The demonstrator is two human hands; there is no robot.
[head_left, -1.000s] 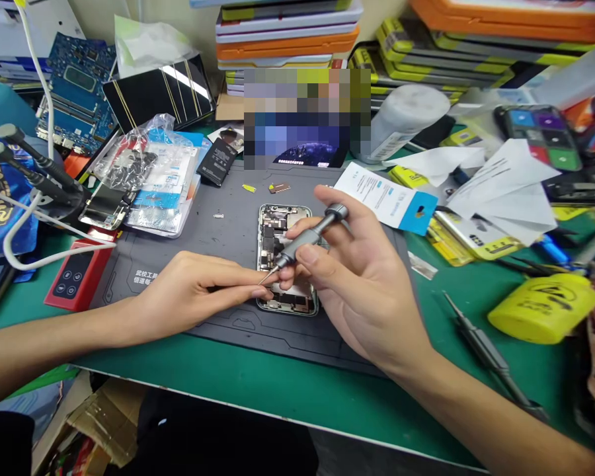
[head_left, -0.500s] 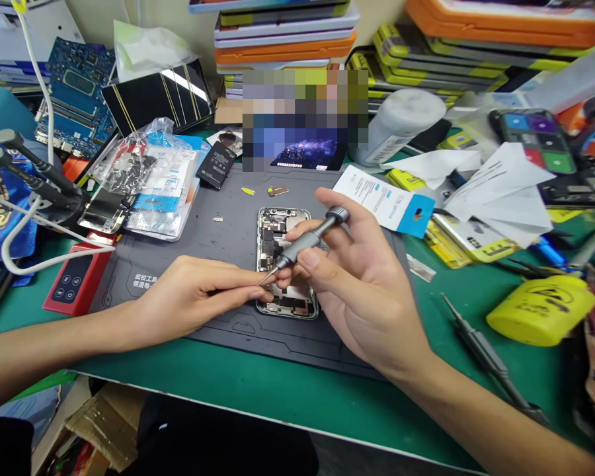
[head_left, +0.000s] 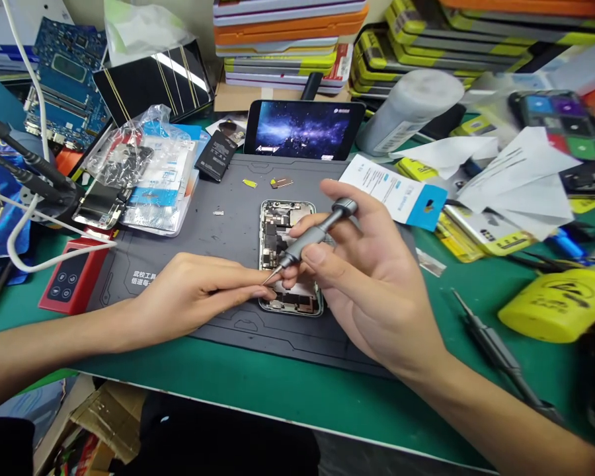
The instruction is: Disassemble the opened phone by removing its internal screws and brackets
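My right hand point(head_left: 381, 291) is closed round a grey precision screwdriver point(head_left: 303, 243), its cap under the bent index finger. The shaft slants down and left to my left hand point(head_left: 188, 291), whose thumb and index finger pinch together right at the tip. Whatever small thing those left fingers hold is hidden. Beneath both hands lies an opened smartphone point(head_left: 274, 221), its circuit boards and inner parts exposed; my fingers cover much of its middle. The phone rests on a dark grey work mat point(head_left: 218, 244).
Beyond the phone lie small flex parts point(head_left: 281, 183), a phone battery point(head_left: 217, 155) and a propped-up screen point(head_left: 305, 130). Bagged parts point(head_left: 153, 192) and a red device point(head_left: 74, 277) are at left. A second screwdriver point(head_left: 500, 357) and a yellow container point(head_left: 558, 304) sit at right.
The camera view has shifted slightly, so the far shelf items sit a little differently. Both hands keep the same hold, with the screwdriver tip at the left fingertips.
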